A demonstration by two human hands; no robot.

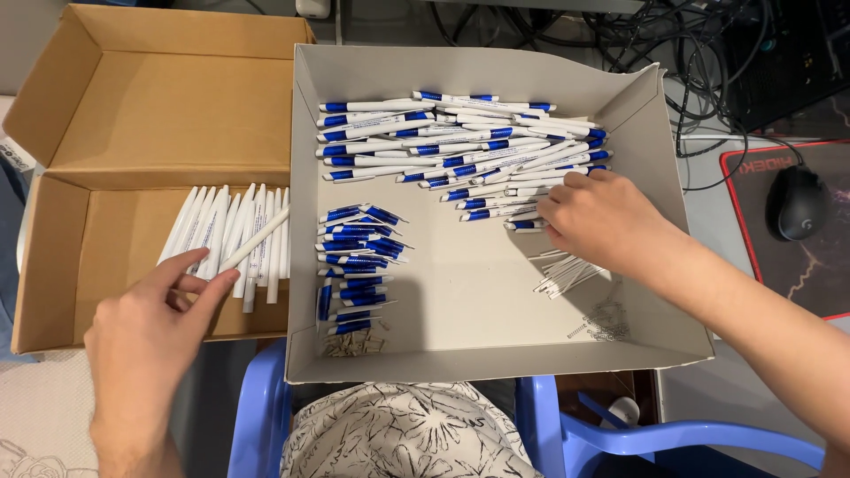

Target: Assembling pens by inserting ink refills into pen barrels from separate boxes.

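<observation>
The left hand (146, 332) hovers over the brown cardboard box (133, 115), thumb and forefinger pinched on one white pen (257, 239), which lies slanted across the row of finished white pens (235, 235) on the box floor. That row looks like the done part, as I judge it: about a dozen smooth plastic barrels side by side, most of the floor still bare.

Over in the grey card tray (478, 292) the right hand (602, 221) is curled loosely, fingers down at the lower edge of the big heap of white-and-blue pen bodies (469, 150). I can't tell whether it has closed on one or only touches them.

Plenty looks left. The heap is thick, slim white tubes with glossy blue bands lying every way. To the left in the tray sits a smaller pile of short blue pieces (359, 257), tapered and shiny. Under the right wrist lies a bundle of thin white refills (567, 274), and near it a scatter of tiny wire springs (602, 323); another little cluster of springs (352, 345) lies by the tray's front wall.

The tray is matte and creased at its corners, the box rough and dull.
</observation>
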